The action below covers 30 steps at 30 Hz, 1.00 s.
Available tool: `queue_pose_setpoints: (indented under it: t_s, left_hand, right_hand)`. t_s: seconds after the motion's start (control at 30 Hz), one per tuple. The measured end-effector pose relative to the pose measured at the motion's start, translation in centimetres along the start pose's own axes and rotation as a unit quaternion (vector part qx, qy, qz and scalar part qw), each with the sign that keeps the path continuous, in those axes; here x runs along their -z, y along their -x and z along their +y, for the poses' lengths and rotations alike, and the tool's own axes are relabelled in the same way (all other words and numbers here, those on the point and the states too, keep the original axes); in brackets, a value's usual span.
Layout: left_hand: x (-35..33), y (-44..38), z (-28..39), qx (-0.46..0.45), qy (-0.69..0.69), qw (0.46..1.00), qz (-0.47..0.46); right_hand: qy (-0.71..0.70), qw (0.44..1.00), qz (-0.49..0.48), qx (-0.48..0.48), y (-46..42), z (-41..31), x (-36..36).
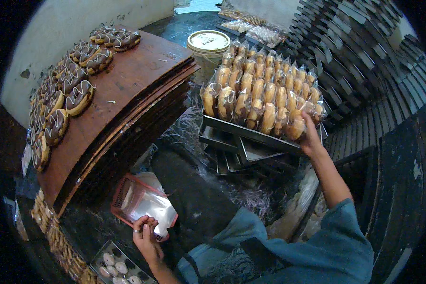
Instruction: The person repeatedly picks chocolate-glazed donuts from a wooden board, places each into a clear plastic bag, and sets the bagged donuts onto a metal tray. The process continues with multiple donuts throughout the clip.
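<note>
My right hand (309, 136) grips a bagged doughnut (294, 125) at the front right corner of a metal tray (248, 130). Rows of doughnuts in clear bags (259, 88) stand on edge, packed closely in that tray. Down at the left, my left hand (146, 230) has its fingers curled at the near edge of a stack of clear plastic bags (152, 206). A red plastic basket (116, 204) holds these bags. Whether the left fingertips pinch a bag cannot be made out.
Chocolate-topped doughnuts with white drizzle (72, 78) lie on a stack of brown boards (135, 74) at left. Behind stands a lidded bucket (208, 46). More metal trays (259, 149) sit under the full one. Dark racks (344, 53) rise at right. A small tray of pale doughnuts (115, 266) is low left.
</note>
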<state>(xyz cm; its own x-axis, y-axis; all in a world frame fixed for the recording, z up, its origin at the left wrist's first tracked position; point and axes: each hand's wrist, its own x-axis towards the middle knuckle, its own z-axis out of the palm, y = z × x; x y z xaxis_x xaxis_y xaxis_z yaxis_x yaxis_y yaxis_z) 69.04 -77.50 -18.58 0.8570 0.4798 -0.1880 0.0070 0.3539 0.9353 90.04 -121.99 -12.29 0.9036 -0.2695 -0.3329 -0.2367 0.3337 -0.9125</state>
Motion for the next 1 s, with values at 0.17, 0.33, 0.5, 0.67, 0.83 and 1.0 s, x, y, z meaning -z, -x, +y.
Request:
queue_pose_setpoints:
  t_s: [0.17,0.33,0.5,0.67,0.83,1.0]
  left_hand:
    - [1.5,0.8,-0.1,0.0,-0.02,1.0,0.005]
    - [0.9,1.2,-0.1,0.006,-0.029,1.0,0.0]
    - [2.9,2.4,-0.7,0.031,-0.049,0.998,0.011]
    - [3.4,2.3,-2.7,0.048,-0.138,0.989,0.035]
    - [2.6,4.1,-2.8,0.057,-0.145,0.986,-0.064]
    - [4.4,8.0,-5.3,0.076,-0.122,0.99,-0.009]
  right_hand:
    - [-0.009,0.994,-0.029,-0.105,-0.5,-1.4,-1.8]
    - [-0.025,0.997,-0.014,-0.066,-1.7,0.0,-1.3]
    - [0.128,0.968,0.059,0.208,-0.5,0.9,-0.2]
    - [0.207,0.87,-0.183,0.408,9.9,10.7,-12.6]
    - [0.306,0.711,-0.627,0.083,11.7,26.2,-29.1]
    - [0.603,0.404,-0.609,0.319,9.3,38.4,-33.9]
